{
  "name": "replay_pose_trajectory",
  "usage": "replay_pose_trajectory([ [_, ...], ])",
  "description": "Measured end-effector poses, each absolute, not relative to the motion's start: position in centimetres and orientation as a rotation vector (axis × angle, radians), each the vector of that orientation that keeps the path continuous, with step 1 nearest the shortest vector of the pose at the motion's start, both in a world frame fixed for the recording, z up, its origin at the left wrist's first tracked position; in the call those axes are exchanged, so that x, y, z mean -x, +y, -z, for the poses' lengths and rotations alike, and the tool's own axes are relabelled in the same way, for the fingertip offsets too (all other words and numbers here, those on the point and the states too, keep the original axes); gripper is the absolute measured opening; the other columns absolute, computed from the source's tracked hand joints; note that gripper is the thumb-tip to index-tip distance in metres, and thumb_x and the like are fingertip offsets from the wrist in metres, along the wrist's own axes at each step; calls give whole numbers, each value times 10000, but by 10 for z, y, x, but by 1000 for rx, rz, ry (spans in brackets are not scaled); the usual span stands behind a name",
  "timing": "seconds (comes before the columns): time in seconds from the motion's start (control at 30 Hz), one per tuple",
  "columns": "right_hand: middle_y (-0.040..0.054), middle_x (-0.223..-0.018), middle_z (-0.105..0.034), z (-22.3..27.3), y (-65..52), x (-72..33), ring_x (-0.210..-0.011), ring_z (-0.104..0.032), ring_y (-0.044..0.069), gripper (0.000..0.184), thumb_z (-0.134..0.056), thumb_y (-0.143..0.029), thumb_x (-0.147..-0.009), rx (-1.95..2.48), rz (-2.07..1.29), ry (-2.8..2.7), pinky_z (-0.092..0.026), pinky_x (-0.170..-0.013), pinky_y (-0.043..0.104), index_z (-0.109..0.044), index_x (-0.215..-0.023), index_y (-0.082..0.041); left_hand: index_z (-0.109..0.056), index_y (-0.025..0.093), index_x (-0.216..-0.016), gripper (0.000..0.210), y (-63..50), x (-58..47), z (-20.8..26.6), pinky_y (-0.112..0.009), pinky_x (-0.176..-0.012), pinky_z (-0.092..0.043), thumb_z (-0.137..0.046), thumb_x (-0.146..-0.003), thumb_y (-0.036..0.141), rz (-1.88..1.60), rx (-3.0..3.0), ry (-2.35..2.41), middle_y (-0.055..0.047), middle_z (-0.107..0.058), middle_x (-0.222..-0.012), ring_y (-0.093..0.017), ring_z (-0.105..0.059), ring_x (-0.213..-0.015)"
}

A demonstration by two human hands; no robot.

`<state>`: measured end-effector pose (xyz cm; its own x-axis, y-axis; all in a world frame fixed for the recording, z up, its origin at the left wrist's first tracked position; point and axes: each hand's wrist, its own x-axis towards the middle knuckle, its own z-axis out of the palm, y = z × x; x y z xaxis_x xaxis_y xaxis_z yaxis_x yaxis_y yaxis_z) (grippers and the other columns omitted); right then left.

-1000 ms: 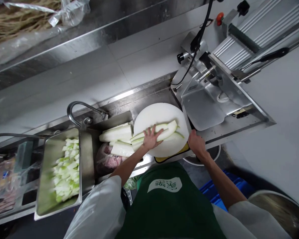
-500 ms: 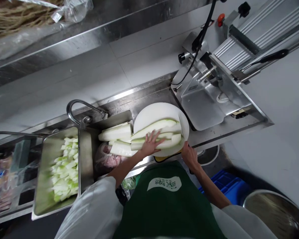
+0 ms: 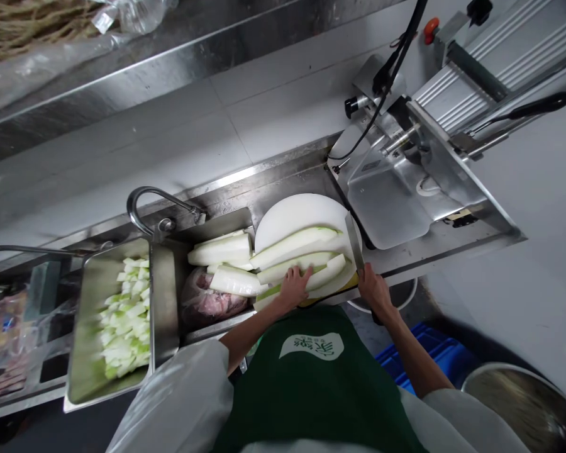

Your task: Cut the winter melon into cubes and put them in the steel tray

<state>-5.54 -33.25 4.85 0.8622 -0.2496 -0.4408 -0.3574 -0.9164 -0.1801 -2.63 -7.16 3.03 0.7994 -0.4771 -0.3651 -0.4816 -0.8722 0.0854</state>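
Long pale strips of peeled melon [image 3: 296, 246], possibly winter melon, lie side by side on a round white cutting board [image 3: 292, 214]. My left hand [image 3: 294, 287] rests on the nearer strips, its fingers apart and slightly bent, one stretched forward. A piece under that hand reaches past the board's left edge. At the right rim of the board, my right hand [image 3: 375, 290] is wrapped around the handle of a knife [image 3: 353, 241]. The blade points away from me, along the right ends of the strips.
Left of the board, a sink [image 3: 170, 283] holds more melon pieces [image 3: 224, 250] and bagged meat [image 3: 212, 305]. Farther left, a metal pan [image 3: 89, 302] contains cut melon chunks [image 3: 127, 321]. A slicing machine [image 3: 391, 195] stands at the right; a faucet [image 3: 163, 192] arches behind the sink.
My right hand moved slightly right, and the knife blade now shows clearly. My left hand slid toward me with the nearer strips, opening a gap from the far strip. Its spread fingers bent somewhat.
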Motion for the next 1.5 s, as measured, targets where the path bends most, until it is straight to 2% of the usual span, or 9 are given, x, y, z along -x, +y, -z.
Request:
replay_pose_trajectory([
  [0.1, 110, -823, -681, -45, -328, 58, -719, -648, 227, 308, -288, -274, -1070, 2768, -603, 451, -342, -649, 296, -517, -1204, -118, -374, 246, -1565, 922, -69, 23, -37, -424, -910, -532, -802, -767, 420, -623, 2973, 784, -173, -591, -1237, -347, -582, -1112],
  [0.23, 101, -805, -673, -44, -331, 55, -710, -636, 224, 304, -297, -290, -1064, 2731, -609, 459, -313, -623, 288, -513, -1205, -129, -265, 303, -1608, 913, -68, 1, -48, -419, -919, -498, -760, -846, 396, -354, 2956, 782, -150, -569, -1201, -323, -553, -1102],
  [0.4, 118, -820, -682, -50, -332, 54, -741, -657, 246, 309, -294, -279, -1056, 2741, -605, 468, -348, -636, 304, -522, -1198, -126, -238, 268, -1624, 876, -75, -34, -44, -423, -953, -454, -702, -902, 442, -278, 2862, 861, -166, -563, -1222, -321, -537, -1111],
  [0.63, 164, -897, -726, -58, -290, 61, -844, -717, 283, 285, -315, -148, -1009, 2805, -657, 368, -441, -721, 339, -504, -1217, -100, -267, 294, -1614, 860, -55, -37, -35, -557, -1083, -351, -579, -904, 664, -191, 2937, 974, -197, -384, -1545, -416, -389, -1364],
  [0.83, 202, -912, -725, -58, -297, 41, -889, -722, 301, 365, -315, -155, -1002, 2834, -666, 273, -459, -779, 359, -482, -1316, -72, -426, 286, -1540, 532, -41, -34, -27, -570, -1110, -333, -423, -1036, 455, -213, 2929, 1153, -179, -422, -1543, -387, -388, -1408],
  [0.97, 175, -864, -711, -56, -312, 37, -823, -706, 296, 360, -277, -230, -1037, 2810, -610, 284, -433, -726, 344, -511, -1278, -100, -329, 331, -1585, 584, -46, -13, -12, -597, -1105, -342, -454, -1019, 260, -150, 2882, 1188, -175, -326, -1617, -403, -330, -1465],
  [1.07, 150, -851, -697, -54, -317, 38, -785, -687, 273, 341, -273, -263, -1057, 2819, -581, 304, -400, -697, 319, -533, -1221, -117, -320, 410, -1572, 650, -51, 9, -1, -552, -1096, -374, -485, -987, 180, -218, 2800, 1336, -153, -378, -1583, -356, -421, -1412],
  [1.3, 109, -825, -678, -52, -325, 36, -723, -636, 227, 296, -334, -276, -1061, 2812, -549, 304, -318, -643, 282, -549, -1199, -127, -386, 355, -1554, 555, -57, 15, -4, -429, -982, -464, -471, -1008, 309, -362, 2871, 1360, -149, -569, -1265, -287, -557, -1130],
  [1.5, 106, -834, -683, -55, -345, 40, -734, -623, 221, 274, -367, -290, -1050, 2775, -498, 337, -286, -628, 300, -592, -1101, -144, -386, 310, -1561, 535, -52, -8, -22, -456, -1017, -434, -412, -1027, 306, -257, 2977, 1325, -153, -516, -1309, -294, -503, -1151],
])
